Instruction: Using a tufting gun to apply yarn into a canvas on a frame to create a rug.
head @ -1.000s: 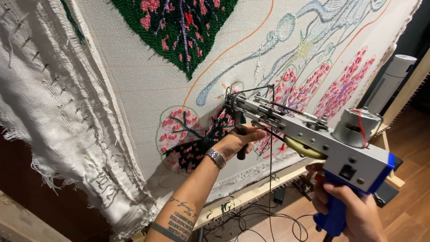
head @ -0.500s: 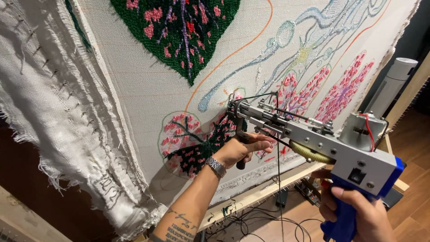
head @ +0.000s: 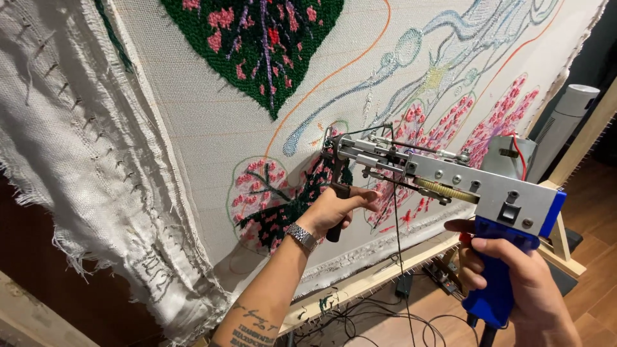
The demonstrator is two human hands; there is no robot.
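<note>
A tufting gun (head: pixel 450 183) with a silver body and a blue grip points its needle at a stretched white cloth (head: pixel 212 141) that bears tufted green leaves and pink flowers. My left hand (head: pixel 334 212) is closed around the gun's black front handle, just below the needle end, close to a dark leaf patch with pink dots (head: pixel 276 212). My right hand (head: pixel 514 283) wraps the blue rear grip at the lower right. A dark yarn strand (head: pixel 395 225) hangs down from the gun.
The cloth is tacked on a wooden frame (head: pixel 373 283) whose lower bar runs under the gun. Frayed white cloth folds hang at the left (head: pixel 71 180). Black cables (head: pixel 385 315) lie on the wooden floor. A grey cylinder-shaped device (head: pixel 565 122) stands at the right.
The gun and both hands have stayed close to the same spot on the cloth. The needle end has shifted slightly up along the dark leaf patch.
</note>
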